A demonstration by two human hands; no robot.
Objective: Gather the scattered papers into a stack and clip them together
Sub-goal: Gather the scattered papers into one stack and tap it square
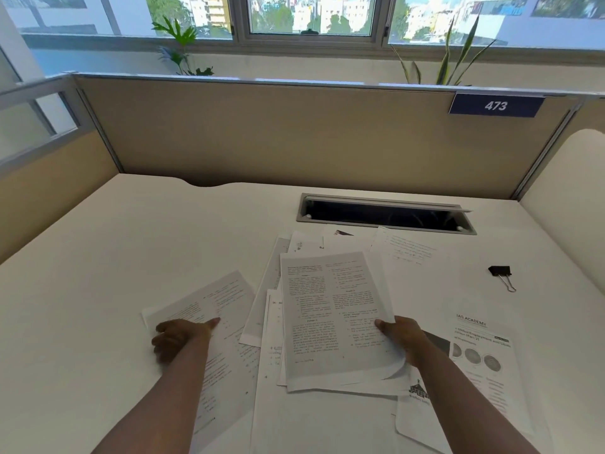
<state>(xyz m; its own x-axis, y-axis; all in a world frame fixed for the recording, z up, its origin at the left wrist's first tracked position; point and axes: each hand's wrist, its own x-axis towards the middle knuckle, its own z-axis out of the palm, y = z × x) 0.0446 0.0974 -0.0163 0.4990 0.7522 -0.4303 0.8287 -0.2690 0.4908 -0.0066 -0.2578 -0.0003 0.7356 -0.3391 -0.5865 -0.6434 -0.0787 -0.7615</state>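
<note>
A printed sheet is pinched at its right edge by the right hand, thumb on top, above the loose pile of papers on the desk. A second sheet, left of the pile, is gripped by the left hand, thumb on top and fingers curled at its edge. A black binder clip is located right of the pile, well apart, untouched.

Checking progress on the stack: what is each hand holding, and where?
Right hand pinches a few sheets at their right edge. Left hand grips one sheet at its left edge.
</note>
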